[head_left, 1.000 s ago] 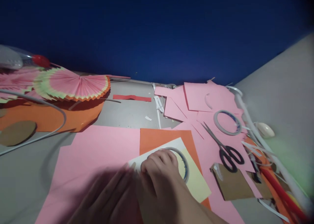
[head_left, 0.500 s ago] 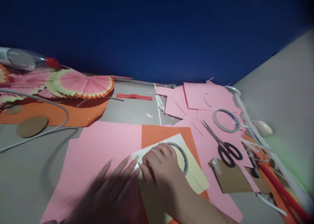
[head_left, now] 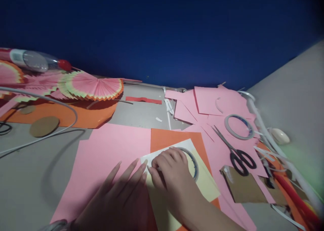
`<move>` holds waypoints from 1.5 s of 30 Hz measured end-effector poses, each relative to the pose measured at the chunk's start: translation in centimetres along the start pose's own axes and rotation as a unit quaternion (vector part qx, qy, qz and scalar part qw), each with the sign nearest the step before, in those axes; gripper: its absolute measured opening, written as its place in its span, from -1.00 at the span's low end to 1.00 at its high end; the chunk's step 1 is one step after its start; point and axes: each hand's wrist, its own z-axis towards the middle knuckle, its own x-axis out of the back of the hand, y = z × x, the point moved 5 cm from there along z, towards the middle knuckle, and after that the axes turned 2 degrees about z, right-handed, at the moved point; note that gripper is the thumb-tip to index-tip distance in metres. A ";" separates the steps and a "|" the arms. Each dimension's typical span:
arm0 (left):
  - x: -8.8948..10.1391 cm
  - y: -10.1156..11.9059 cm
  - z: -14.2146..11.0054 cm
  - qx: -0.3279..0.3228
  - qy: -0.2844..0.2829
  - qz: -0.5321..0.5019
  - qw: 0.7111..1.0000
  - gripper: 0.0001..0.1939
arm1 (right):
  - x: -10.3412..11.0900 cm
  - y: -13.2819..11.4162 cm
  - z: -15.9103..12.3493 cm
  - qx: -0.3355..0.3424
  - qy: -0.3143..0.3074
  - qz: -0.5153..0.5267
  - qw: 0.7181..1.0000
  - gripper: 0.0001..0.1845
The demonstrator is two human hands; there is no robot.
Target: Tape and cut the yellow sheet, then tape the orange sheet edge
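Observation:
My left hand (head_left: 118, 194) lies flat with its fingers stretched out over pink paper (head_left: 118, 139), its fingertips reaching the near left edge of a pale yellow sheet (head_left: 209, 185). Curled fingers of my right hand (head_left: 174, 177) rest on that sheet, against a roll of tape (head_left: 194, 161) lying flat on it. The hand covers the roll's left part, and whatever the fingers pinch is hidden. Under the yellow sheet is orange paper (head_left: 177, 136), which lies on the pink paper.
On the right are black-handled scissors (head_left: 235, 151), a second tape roll (head_left: 239, 126), brown cardboard (head_left: 246, 187) and pink sheets (head_left: 215, 99). Folded paper fans (head_left: 96, 87), a plastic bottle (head_left: 37, 60), a cardboard disc (head_left: 44, 126) and a grey cable (head_left: 73, 112) lie on the left.
The whole view has shifted slightly, so things appear a little further right. Both hands keep nearly the same place on the paper.

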 end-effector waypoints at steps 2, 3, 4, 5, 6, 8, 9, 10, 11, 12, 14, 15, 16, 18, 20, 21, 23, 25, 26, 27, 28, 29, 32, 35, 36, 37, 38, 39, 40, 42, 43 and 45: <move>0.0 0.0 -0.1 -0.001 0.000 -0.003 1.000 -0.55 | 0.0 0.0 0.0 -0.001 -0.003 0.002 1.000 -0.87; -0.1 0.1 -0.1 -0.002 -0.001 -0.005 1.000 -0.55 | 0.0 0.0 0.0 -0.002 -0.006 0.002 1.000 -0.87; -0.1 0.1 -0.1 -0.003 -0.001 -0.008 1.000 -0.54 | 0.1 0.0 0.0 -0.003 -0.008 0.002 1.000 -0.87; 0.0 0.1 -0.1 -0.002 0.002 -0.011 1.000 -0.50 | 0.1 0.0 0.0 -0.004 -0.012 0.003 1.000 -0.87; 0.0 0.0 0.0 0.001 0.004 -0.015 1.000 -0.45 | 0.2 -0.1 0.1 -0.005 -0.014 0.006 1.000 -0.86; 0.1 -0.1 0.2 -0.001 0.001 -0.021 1.000 -0.32 | 0.3 -0.1 0.1 -0.009 -0.017 0.013 1.000 -0.87; 0.2 -0.1 0.3 -0.006 0.000 -0.020 1.000 -0.28 | 0.4 -0.1 0.2 -0.010 -0.019 0.017 1.000 -0.88; 0.3 -0.1 0.4 -0.012 -0.004 -0.018 1.000 -0.25 | 0.6 -0.2 0.2 -0.009 -0.019 0.019 1.000 -0.91; 0.5 -0.1 0.5 -0.018 -0.010 -0.014 1.000 -0.24 | 0.7 -0.3 0.2 -0.006 -0.019 0.019 1.000 -0.93; 0.5 -0.1 0.6 -0.023 -0.020 -0.009 1.000 -0.24 | 0.8 -0.4 0.2 -0.001 -0.016 0.016 1.000 -0.96; 0.6 -0.2 0.6 -0.021 -0.041 0.001 0.999 -0.32 | 1.0 -0.6 0.2 0.009 -0.012 0.002 1.000 -0.98; 0.7 -0.2 0.6 -0.015 -0.047 0.005 0.999 -0.40 | 1.0 -0.7 0.1 0.012 -0.013 -0.007 1.000 -0.97; 0.6 -0.2 0.5 -0.013 -0.048 0.010 0.999 -0.48 | 1.1 -0.8 0.1 0.014 -0.017 -0.016 1.000 -0.96; 0.3 -0.2 0.3 -0.012 -0.045 0.019 0.999 -0.57 | 1.2 -0.9 -0.1 0.018 -0.027 -0.029 0.999 -0.90; -0.4 -0.1 0.0 -0.013 -0.037 0.020 0.999 -0.58 | 1.5 -0.9 -0.3 0.022 -0.026 -0.049 0.998 -0.81; -0.9 0.0 -0.2 -0.014 -0.029 0.018 0.999 -0.58 | 1.7 -0.8 -0.4 0.024 -0.021 -0.064 0.997 -0.75; -1.5 0.0 -0.6 0.002 0.013 0.016 1.000 -0.58 | 2.3 -0.6 -0.6 0.026 -0.015 -0.095 0.995 -0.65; -2.0 0.0 -0.8 0.006 0.014 0.011 1.000 -0.56 | 2.7 -0.2 -0.8 0.023 -0.020 -0.120 0.992 -0.61; -2.0 0.0 -0.9 0.004 0.013 0.008 1.000 -0.56 | 2.8 0.0 -0.9 0.021 -0.025 -0.131 0.991 -0.59; -2.0 0.0 -0.8 0.001 0.003 0.004 1.000 -0.55 | 3.0 0.2 -1.0 0.017 -0.027 -0.144 0.989 -0.57; -1.7 0.0 -0.7 -0.003 -0.002 0.003 1.000 -0.54 | 3.1 0.5 -1.0 0.015 -0.027 -0.160 0.987 -0.55; -1.4 0.0 -0.5 -0.007 -0.003 0.003 1.000 -0.54 | 3.3 0.8 -1.1 0.012 -0.022 -0.177 0.984 -0.53; -0.5 0.0 -0.1 -0.014 -0.012 0.012 1.000 -0.53 | 3.9 1.8 -1.1 -0.008 -0.012 -0.223 0.975 -0.54; -0.7 0.2 -0.3 -0.014 -0.030 0.020 0.999 -0.50 | 4.5 2.8 -1.0 -0.035 -0.014 -0.262 0.964 -0.57; -0.9 0.3 -0.4 -0.009 -0.030 0.023 0.999 -0.49 | 4.7 2.9 -1.0 -0.039 -0.009 -0.271 0.962 -0.55; -1.1 0.3 -0.6 -0.002 -0.028 0.026 0.999 -0.47 | 4.9 2.9 -1.0 -0.037 -0.004 -0.273 0.961 -0.51; -1.2 0.3 -0.8 0.004 -0.019 0.027 0.999 -0.45 | 4.9 2.8 -1.0 -0.029 -0.006 -0.260 0.965 -0.48; -1.3 0.2 -0.9 0.011 -0.010 0.025 1.000 -0.43 | 4.7 2.6 -1.0 -0.018 -0.016 -0.234 0.972 -0.47; -1.3 0.1 -1.0 0.018 0.000 0.019 1.000 -0.42 | 4.4 2.3 -1.0 -0.006 -0.029 -0.198 0.980 -0.49; -1.2 -0.1 -1.0 0.025 0.023 0.006 0.999 -0.40 | 3.6 1.9 -1.0 -0.001 -0.045 -0.125 0.991 -0.68; -1.2 -0.1 -1.0 0.021 0.033 -0.002 0.999 -0.39 | 3.4 1.8 -1.0 -0.007 -0.022 -0.110 0.994 -0.80; -1.5 0.0 -1.0 0.015 0.027 -0.009 0.999 -0.39 | 2.9 1.7 -0.9 -0.017 0.014 -0.094 0.995 -0.95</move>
